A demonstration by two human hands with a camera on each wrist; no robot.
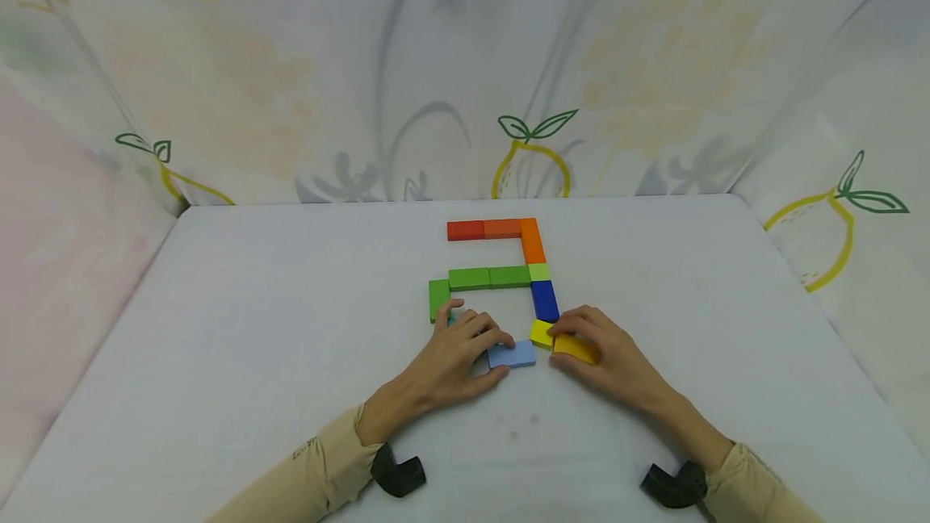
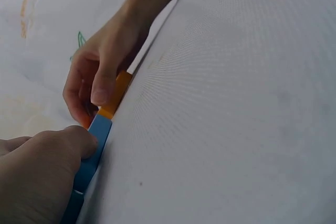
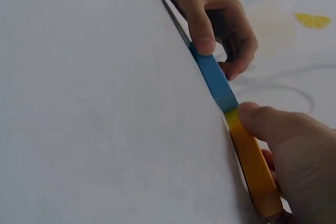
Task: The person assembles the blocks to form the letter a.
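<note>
My left hand (image 1: 459, 355) pinches a light blue block (image 1: 513, 354) between thumb and fingers, low on the white table. To its right, my right hand (image 1: 619, 355) holds a yellow-orange block (image 1: 578, 349) by its long sides. A small yellow block (image 1: 541, 334) lies between the two, just below a dark blue block (image 1: 545, 300). In the left wrist view the light blue block (image 2: 94, 142) appears in line with a darker teal block (image 2: 73, 208). My left fingers and palm hide most of what lies under them in the head view.
Above the hands a winding row continues: a small lime block (image 1: 538, 272), green blocks (image 1: 469, 279), and an upright green block (image 1: 439, 297) on the left. Orange blocks (image 1: 533, 241) and a red block (image 1: 465, 231) form the far end. A lemon-print cloth (image 1: 407, 71) hangs behind the table.
</note>
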